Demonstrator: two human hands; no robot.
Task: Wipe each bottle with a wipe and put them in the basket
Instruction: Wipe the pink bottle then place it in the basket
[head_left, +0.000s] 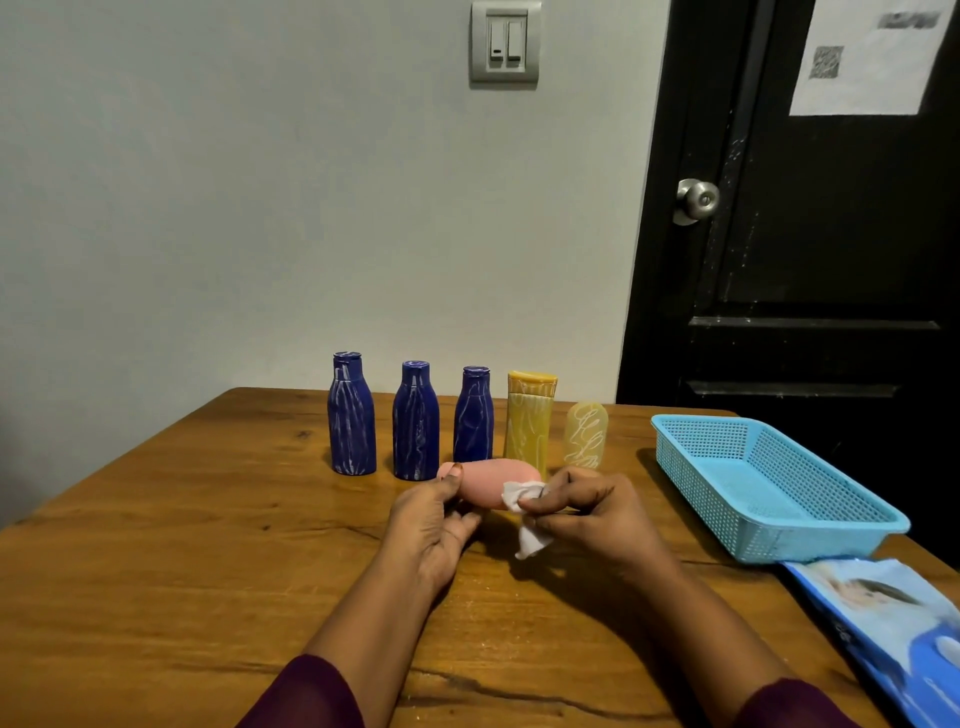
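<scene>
My left hand grips a pink bottle held on its side above the table. My right hand pinches a white wipe against the bottle's right end. Behind them stand three blue bottles streaked with white, left, middle and right, then a yellow bottle and a small pale yellow bottle, all upright in a row. A light blue mesh basket sits at the right with nothing in it.
A blue wipes packet lies at the table's right front corner, just below the basket. The wooden table ends at a pale wall behind the bottles. A black door stands at the right.
</scene>
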